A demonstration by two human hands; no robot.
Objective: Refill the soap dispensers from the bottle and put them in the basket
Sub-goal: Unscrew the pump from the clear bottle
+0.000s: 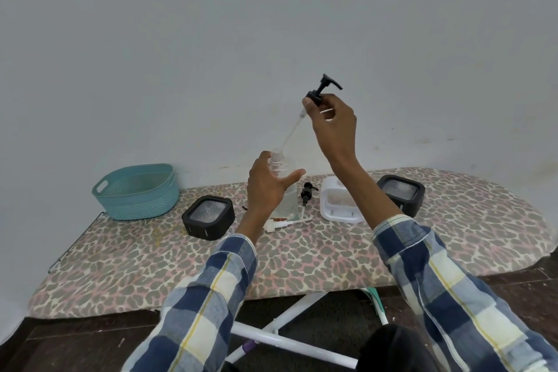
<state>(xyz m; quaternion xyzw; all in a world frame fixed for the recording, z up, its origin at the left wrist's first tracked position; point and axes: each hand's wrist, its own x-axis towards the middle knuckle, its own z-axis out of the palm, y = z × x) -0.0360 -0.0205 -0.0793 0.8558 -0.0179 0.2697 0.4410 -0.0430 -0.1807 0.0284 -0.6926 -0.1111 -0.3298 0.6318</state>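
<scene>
My right hand [330, 118] pinches the black pump [321, 90] with its tube tip at the neck of the clear dispenser [279, 166], which my left hand [267, 187] steadies on the board. Risk: tube drips or tips bottle. Basket [137, 192] sits far left.

We saw a clear, glossy plastic bottle [282, 187] and a matt black plastic pump head [324, 88] with a thin transparent tube [292, 129]. The basket [137, 192] looked like teal plastic moulded in a woven, ribbed texture. Soft matt cloth with a leopard print covered the ironing board [302, 254]. The two dark containers [208, 222] were matt plastic with shiny textured tops; the tray [341, 204] was smooth white plastic.
</scene>
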